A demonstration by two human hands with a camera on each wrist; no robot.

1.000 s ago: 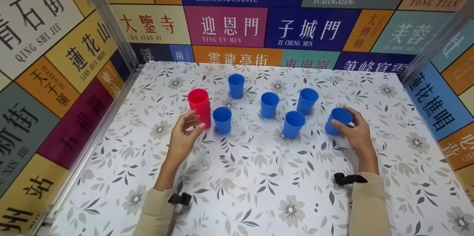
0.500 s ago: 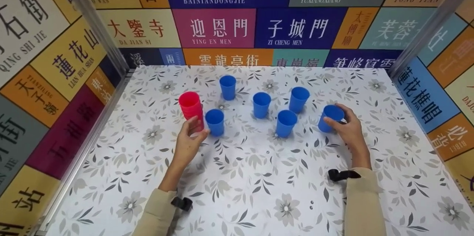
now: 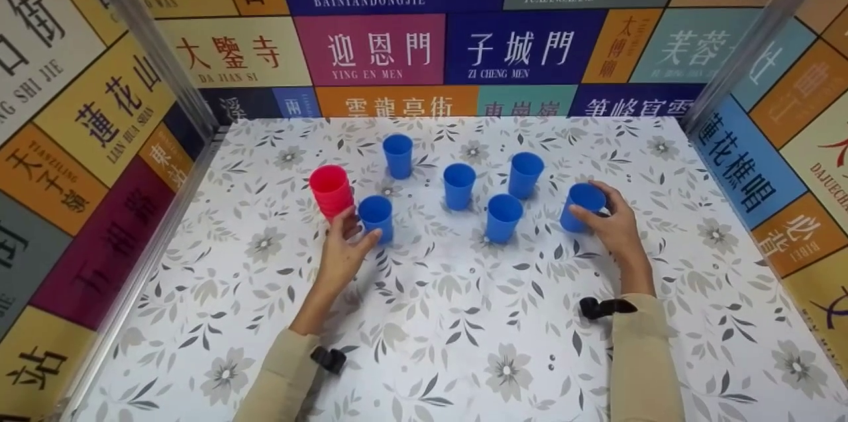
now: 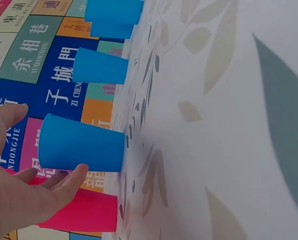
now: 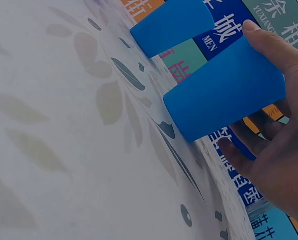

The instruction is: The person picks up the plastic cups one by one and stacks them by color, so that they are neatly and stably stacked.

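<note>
In the head view, my left hand [image 3: 339, 260] reaches around the near-left blue cup [image 3: 375, 211], its fingers between that cup and a stack of red cups [image 3: 330, 187]. The left wrist view shows the thumb apart from this blue cup [image 4: 83, 145]; the fingertips of my left hand [image 4: 26, 202] lie in front of the red stack [image 4: 91, 212], close to the blue cup's side. At the right, my right hand [image 3: 619, 226] holds the rightmost blue cup [image 3: 584, 207]. Thumb and fingers of the right hand [image 5: 284, 155] sit on opposite sides of this upright cup [image 5: 226, 90].
Several other blue cups stand upright and apart: one at the back left [image 3: 397, 157], with the centre cup [image 3: 458, 187], back-right cup [image 3: 526, 175] and front cup [image 3: 504, 218] grouped between the hands. Lettered panels [image 3: 371, 44] wall the flowered tabletop [image 3: 424, 322].
My left hand has shifted from the red stack's side to the near-left blue cup, fingers slipping between them. The right hand keeps its hold on its cup. The head view has turned slightly.
</note>
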